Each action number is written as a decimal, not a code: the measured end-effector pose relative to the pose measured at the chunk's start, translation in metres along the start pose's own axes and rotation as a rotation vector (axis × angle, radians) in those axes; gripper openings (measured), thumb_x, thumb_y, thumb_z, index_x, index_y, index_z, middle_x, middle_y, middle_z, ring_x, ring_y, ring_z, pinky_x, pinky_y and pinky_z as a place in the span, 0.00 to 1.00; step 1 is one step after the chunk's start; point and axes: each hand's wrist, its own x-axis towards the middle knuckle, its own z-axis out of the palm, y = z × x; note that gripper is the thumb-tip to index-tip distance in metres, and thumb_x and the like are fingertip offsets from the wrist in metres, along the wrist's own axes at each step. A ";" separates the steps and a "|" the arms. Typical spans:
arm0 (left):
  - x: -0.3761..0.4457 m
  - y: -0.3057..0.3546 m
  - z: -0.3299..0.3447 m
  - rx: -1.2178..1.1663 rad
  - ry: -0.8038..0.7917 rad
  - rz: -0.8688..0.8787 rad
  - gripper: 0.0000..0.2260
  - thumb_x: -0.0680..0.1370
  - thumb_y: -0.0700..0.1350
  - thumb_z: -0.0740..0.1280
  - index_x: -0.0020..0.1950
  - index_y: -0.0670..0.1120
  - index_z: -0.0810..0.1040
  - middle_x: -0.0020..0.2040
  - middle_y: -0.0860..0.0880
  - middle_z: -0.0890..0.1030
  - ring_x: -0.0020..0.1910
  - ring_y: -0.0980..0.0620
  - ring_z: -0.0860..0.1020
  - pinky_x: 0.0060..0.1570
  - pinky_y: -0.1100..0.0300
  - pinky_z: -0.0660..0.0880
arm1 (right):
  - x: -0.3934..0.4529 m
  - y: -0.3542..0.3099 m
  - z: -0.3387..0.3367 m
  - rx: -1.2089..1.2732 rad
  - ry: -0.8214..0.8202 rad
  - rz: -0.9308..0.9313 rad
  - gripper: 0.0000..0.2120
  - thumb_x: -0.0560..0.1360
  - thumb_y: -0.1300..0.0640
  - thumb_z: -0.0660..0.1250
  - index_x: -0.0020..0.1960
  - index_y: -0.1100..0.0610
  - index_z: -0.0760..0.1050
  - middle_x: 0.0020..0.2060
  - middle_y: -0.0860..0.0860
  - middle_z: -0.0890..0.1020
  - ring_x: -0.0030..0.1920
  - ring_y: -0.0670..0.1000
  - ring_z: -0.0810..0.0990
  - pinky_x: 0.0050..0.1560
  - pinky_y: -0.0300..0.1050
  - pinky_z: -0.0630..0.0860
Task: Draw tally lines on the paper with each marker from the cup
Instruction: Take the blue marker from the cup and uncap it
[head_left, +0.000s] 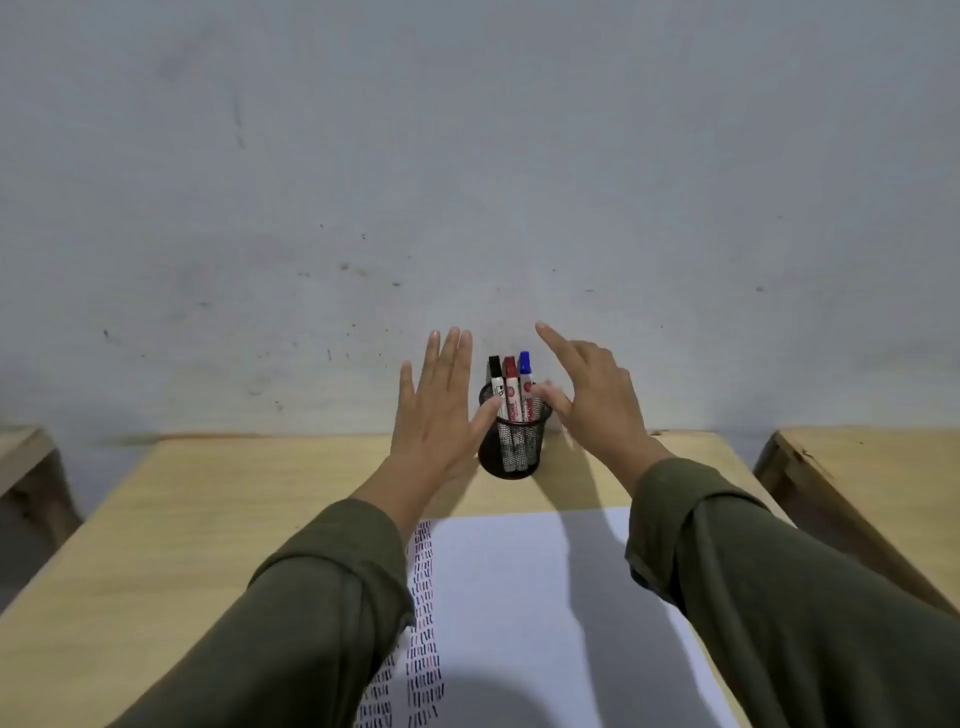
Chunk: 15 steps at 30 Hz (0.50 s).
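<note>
A black mesh cup (511, 441) stands at the far middle of the wooden desk. In it stand three markers upright: a black-capped one (496, 376), a red-capped one (510, 379) and a blue-capped one (525, 371). My left hand (434, 410) is open just left of the cup, thumb touching its rim. My right hand (592, 395) is open on the cup's right, thumb near the blue marker, forefinger stretched out. White paper (519, 597) lies in front of me, with columns of short tally lines along its left side, partly hidden by my left sleeve.
The wooden desk (208, 519) ends at a grey wall just behind the cup. Other wooden furniture stands to the right (857, 467) and to the left (26, 457), with gaps between them and the desk.
</note>
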 end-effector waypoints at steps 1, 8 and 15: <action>0.002 0.002 0.005 0.007 -0.017 0.005 0.33 0.79 0.61 0.48 0.76 0.47 0.38 0.79 0.51 0.40 0.77 0.53 0.37 0.75 0.47 0.39 | 0.001 0.003 0.003 0.012 -0.014 0.011 0.30 0.76 0.47 0.64 0.74 0.42 0.56 0.61 0.55 0.74 0.61 0.55 0.70 0.58 0.52 0.66; 0.018 0.003 0.032 -0.023 -0.150 0.032 0.30 0.80 0.59 0.47 0.77 0.48 0.39 0.79 0.52 0.42 0.77 0.54 0.37 0.75 0.48 0.39 | 0.021 0.021 0.024 0.140 -0.104 0.093 0.28 0.75 0.50 0.66 0.72 0.40 0.62 0.54 0.54 0.78 0.55 0.53 0.74 0.55 0.48 0.70; 0.013 0.001 0.045 -0.080 -0.248 0.031 0.27 0.81 0.56 0.44 0.76 0.49 0.38 0.79 0.51 0.44 0.77 0.53 0.38 0.74 0.49 0.40 | 0.033 0.026 0.036 0.205 -0.135 0.096 0.24 0.75 0.54 0.66 0.70 0.44 0.67 0.53 0.55 0.79 0.48 0.49 0.74 0.53 0.48 0.74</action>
